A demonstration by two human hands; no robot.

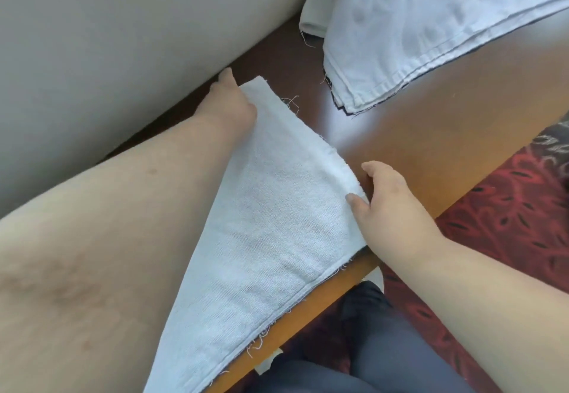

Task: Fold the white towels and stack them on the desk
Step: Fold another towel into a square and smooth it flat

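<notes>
A white towel (277, 207) is spread flat on the wooden desk (431, 133), between the two hands, and its near hem lies along the front edge of the desk. The left hand (234, 100) is placed at the far corner of this towel; its fingers seem to be curled over the corner, but whether the cloth is really pinched cannot be told, because the fingertips are hidden behind the hand. The right hand (391, 198) is set at the right edge of the towel, where a thick rolled fold is seen; the thumb is pressed on the top of the cloth and the other fingers are curved down at the edge, so the fold appears to be held between them. The hands are kept well apart, one at each end of the same edge. Beyond the right hand, farther on the desk, a pile of folded towels (431, 38) is already laid, with several hems visible one on the other, so a part of the work is judged to be done. The towel under the hands is judged to be only partly folded: at least one more fold is probably needed, and after that it must be carried to the pile. How many towels are left besides this one cannot be said, since no other loose towel is shown.
</notes>
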